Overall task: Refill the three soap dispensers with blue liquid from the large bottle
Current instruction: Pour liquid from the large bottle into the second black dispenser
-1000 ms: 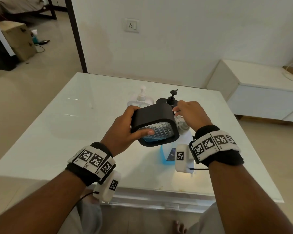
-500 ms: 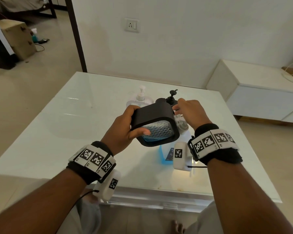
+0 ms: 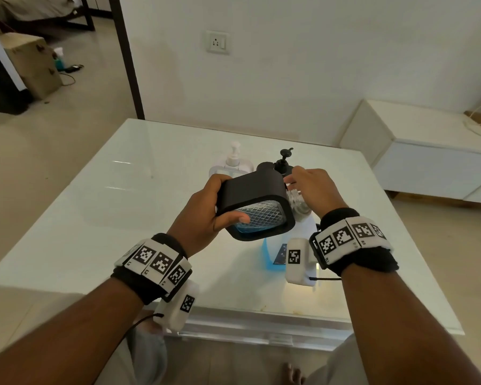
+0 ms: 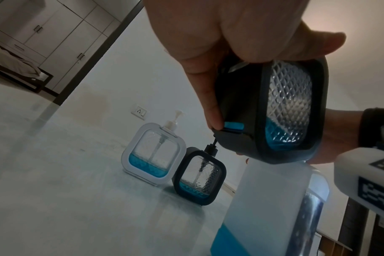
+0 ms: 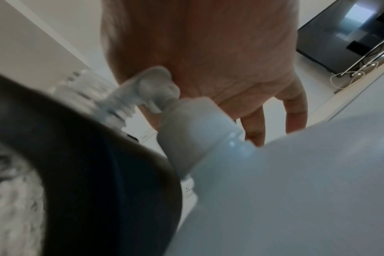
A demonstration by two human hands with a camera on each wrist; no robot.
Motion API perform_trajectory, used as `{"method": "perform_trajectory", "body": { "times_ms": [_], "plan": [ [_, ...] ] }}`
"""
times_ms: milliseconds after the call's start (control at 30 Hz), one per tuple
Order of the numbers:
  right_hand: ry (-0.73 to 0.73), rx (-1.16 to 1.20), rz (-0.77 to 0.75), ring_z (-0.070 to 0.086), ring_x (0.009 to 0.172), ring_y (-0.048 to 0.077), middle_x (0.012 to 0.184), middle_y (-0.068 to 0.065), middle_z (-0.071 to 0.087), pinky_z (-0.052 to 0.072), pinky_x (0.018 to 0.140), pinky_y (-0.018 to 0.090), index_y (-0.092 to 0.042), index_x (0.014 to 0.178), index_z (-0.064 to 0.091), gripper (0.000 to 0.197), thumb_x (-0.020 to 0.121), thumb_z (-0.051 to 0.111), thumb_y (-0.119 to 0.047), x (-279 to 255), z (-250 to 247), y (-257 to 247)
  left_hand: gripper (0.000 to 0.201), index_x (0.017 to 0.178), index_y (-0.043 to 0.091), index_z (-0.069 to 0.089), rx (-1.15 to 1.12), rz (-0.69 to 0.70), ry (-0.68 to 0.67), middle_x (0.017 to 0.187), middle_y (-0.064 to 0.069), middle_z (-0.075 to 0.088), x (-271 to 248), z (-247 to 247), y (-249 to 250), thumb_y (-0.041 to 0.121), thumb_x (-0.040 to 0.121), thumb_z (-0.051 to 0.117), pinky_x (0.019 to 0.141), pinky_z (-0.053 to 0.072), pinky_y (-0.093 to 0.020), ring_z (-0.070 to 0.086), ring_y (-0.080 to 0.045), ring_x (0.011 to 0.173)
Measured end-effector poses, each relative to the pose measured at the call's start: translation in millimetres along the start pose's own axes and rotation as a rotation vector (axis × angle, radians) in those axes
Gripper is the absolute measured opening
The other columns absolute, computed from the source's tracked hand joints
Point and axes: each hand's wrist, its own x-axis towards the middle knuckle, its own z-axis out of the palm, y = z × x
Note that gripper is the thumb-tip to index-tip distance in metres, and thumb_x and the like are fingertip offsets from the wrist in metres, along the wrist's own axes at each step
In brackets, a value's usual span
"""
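Left hand [image 3: 206, 218] grips black dispenser [image 3: 257, 207] tipped sideways, neck twd right hand [image 3: 314, 187] to unscrew pump; right grip unclear.

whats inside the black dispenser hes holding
Inside the held black dispenser a little blue liquid pools at the low end; the rest looks empty. The left hand covers one side.

Right hand [image 5: 200, 57] fills the upper frame, fingers [image 5: 296, 110] hanging relaxed behind the large bottle [image 5: 296, 199], whose capped neck adjoins a black-framed dispenser [image 5: 94, 164] with its threaded clear neck exposed.
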Motion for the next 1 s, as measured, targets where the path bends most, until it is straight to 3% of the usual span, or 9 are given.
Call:
{"method": "perform_trajectory", "body": {
  "times_ms": [133,433,700,867,1000],
  "plan": [
    [0.011,0.041,-0.007,0.065,0.093,0.024,0.076,-0.007,0.073,0.041,0.100,0.055,-0.024,0.076,0.071,0.042,0.066,0.038,-0.048,1.9,-4.5,-4.5,0.080,0.116,0.026,0.038,0.009,-0.001,-0.010,0.103,0.020,0.055,1.4,-0.2,0.4,0.086,0.064,0.051,0.069,0.048,-0.008,0.058,0.011,0.094],
    [0.007,0.025,-0.008,0.065,0.094,0.024,0.080,-0.007,0.073,0.039,0.101,0.056,-0.023,0.077,0.070,0.043,0.065,0.037,-0.047,2.6,-3.4,-2.6,0.076,0.115,0.028,0.037,0.014,0.006,-0.003,0.102,0.020,0.055,0.8,0.9,1.9,0.084,0.065,0.052,0.067,0.047,-0.007,0.058,0.012,0.093],
    [0.012,-0.058,-0.011,0.060,0.103,0.025,0.105,-0.005,0.070,0.037,0.102,0.055,-0.035,0.071,0.068,0.039,0.067,0.031,-0.048,2.6,3.3,0.7,0.073,0.116,0.024,0.038,0.010,-0.010,-0.007,0.101,0.018,0.055,-1.0,-0.2,3.3,0.074,0.067,0.059,0.066,0.047,-0.007,0.058,0.011,0.092],
    [0.043,-0.004,-0.030,0.064,0.096,0.023,0.085,-0.011,0.071,0.040,0.101,0.055,-0.031,0.073,0.069,0.039,0.064,0.036,-0.049,1.0,3.8,4.2,0.061,0.114,0.024,0.039,0.022,-0.016,0.003,0.099,0.018,0.056,-1.3,-0.3,1.2,0.059,0.069,0.061,0.066,0.047,-0.007,0.058,0.011,0.089],
    [0.107,0.054,-0.066,0.068,0.089,0.024,0.072,-0.009,0.073,0.044,0.098,0.056,-0.027,0.067,0.072,0.037,0.065,0.040,-0.047,5.8,1.7,3.4,0.063,0.113,0.026,0.039,0.030,-0.013,-0.002,0.098,0.018,0.056,-0.1,-0.7,1.4,0.063,0.067,0.062,0.067,0.048,-0.009,0.059,0.009,0.089]
  ]
}}
